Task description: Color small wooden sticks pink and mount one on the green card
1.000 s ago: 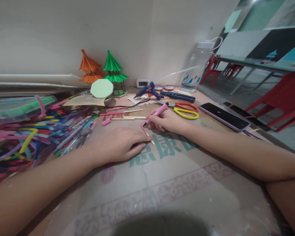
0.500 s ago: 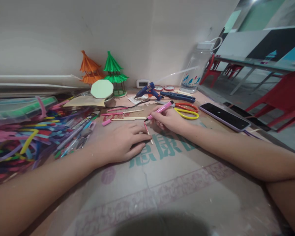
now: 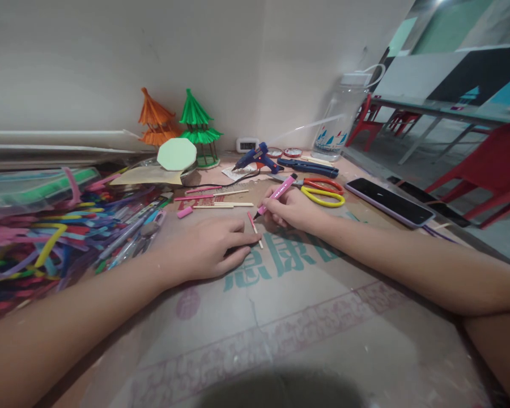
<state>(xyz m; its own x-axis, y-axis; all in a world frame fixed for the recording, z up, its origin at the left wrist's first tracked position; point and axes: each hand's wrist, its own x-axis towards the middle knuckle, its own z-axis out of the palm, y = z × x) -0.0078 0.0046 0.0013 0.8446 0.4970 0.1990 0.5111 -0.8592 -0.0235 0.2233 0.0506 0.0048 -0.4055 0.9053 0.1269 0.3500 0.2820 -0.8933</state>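
My right hand grips a pink marker, its dark tip down beside a short wooden stick. The stick's far part is coloured pink and its near end is bare wood. My left hand lies palm down with fingers stretched out, and a fingertip presses the stick onto the board. Beyond the left hand rests the pink marker cap. Plain wooden sticks lie beside the cap, and pink-coloured sticks lie just behind them.
Pipe cleaners heap up at left. Behind stand orange and green pagoda models. A blue glue gun, a utility knife, scissors, a phone and a water bottle line the back and right.
The marker tip has moved from the stick's far end toward me, to its right side, and the marker stands a little steeper. My left hand is nearly still.
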